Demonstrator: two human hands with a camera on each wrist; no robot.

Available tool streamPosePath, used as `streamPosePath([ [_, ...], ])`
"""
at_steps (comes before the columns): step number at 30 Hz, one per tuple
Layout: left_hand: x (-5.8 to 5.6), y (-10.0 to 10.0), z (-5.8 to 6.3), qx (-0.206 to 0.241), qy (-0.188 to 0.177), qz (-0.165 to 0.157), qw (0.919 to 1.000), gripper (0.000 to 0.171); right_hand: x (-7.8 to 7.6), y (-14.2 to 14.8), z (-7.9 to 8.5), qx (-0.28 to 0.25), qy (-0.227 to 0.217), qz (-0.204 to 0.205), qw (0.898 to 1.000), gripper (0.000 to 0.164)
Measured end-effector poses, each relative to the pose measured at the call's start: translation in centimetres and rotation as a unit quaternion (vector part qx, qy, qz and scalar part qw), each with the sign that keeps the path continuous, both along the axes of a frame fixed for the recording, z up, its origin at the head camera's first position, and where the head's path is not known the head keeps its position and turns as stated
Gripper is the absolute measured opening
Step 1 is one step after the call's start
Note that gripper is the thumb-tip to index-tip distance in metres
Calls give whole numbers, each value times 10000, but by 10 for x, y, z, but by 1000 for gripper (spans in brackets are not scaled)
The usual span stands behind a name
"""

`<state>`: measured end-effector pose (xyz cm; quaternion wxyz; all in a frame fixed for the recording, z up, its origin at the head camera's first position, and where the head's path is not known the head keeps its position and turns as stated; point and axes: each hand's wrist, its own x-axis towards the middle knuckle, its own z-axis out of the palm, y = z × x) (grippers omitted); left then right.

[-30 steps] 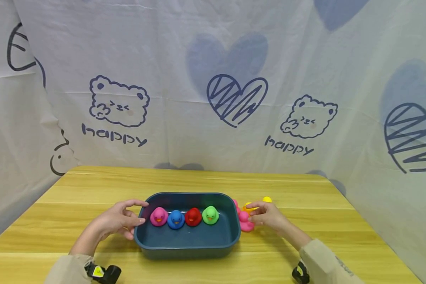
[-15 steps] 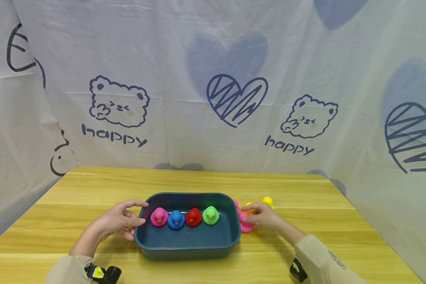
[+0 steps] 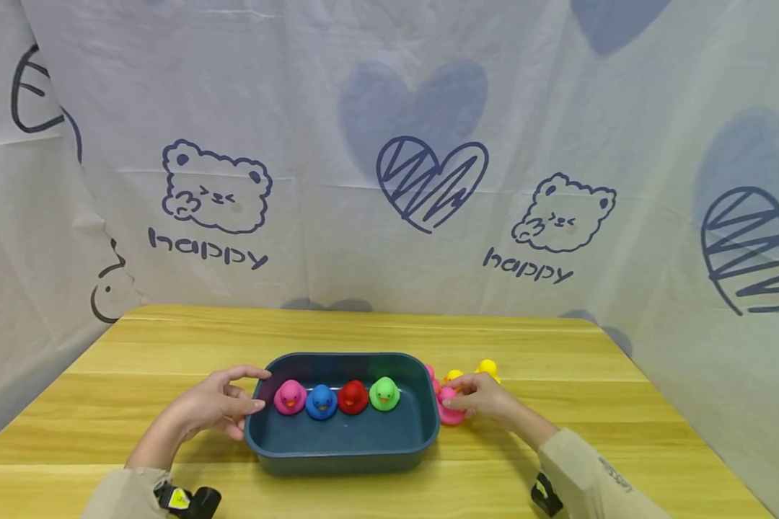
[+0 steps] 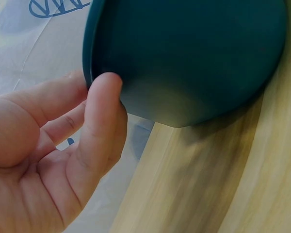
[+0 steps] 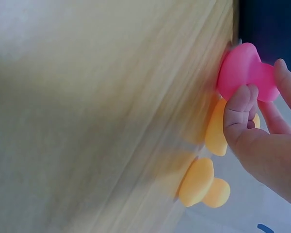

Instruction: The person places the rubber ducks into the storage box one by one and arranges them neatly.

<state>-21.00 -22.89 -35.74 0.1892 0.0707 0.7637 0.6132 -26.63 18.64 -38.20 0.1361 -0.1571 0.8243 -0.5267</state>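
A dark teal plastic bin [image 3: 342,464] stands on the table. Inside it sit a pink rubber duck [image 3: 290,398], a blue one [image 3: 322,403], a red one [image 3: 353,398] and a green one [image 3: 385,395], side by side. My left hand [image 3: 216,401] holds the bin's left end, with thumb and fingers at the rim, as the left wrist view shows close up. Just right of the bin, my right hand [image 3: 490,398] holds another pink rubber duck [image 5: 239,73] between its fingers. That duck is still low, at the tabletop.
Behind the right hand are two yellow ducks, one nearer the bin [image 5: 216,133] and one farther right [image 5: 196,182]. More pink [image 3: 431,372] shows beside the bin's right wall. The wooden table [image 3: 188,339] ends at a printed cloth backdrop [image 3: 331,180].
My right hand has moved slightly left and closed in on the pink duck outside the bin. The left hand, the bin and the ducks in it have stayed put.
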Motion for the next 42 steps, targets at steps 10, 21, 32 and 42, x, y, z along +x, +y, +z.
streamPosePath([
  [10, 1, 1, 0, 3, 15, 2, 10000, 57, 2, 2, 4, 131, 446, 53, 9989, 35],
  [21, 1, 1, 0, -50, 5, 33, 10000, 57, 3, 3, 16, 100, 412, -40, 9991, 35],
  [32, 1, 0, 0, -20, -17, 35, 10000, 56, 5, -1, 31, 93, 282, -376, 9989, 39],
  [42, 0, 0, 0, -28, 20, 16, 10000, 57, 7, -8, 37, -322, 382, -284, 9983, 32],
])
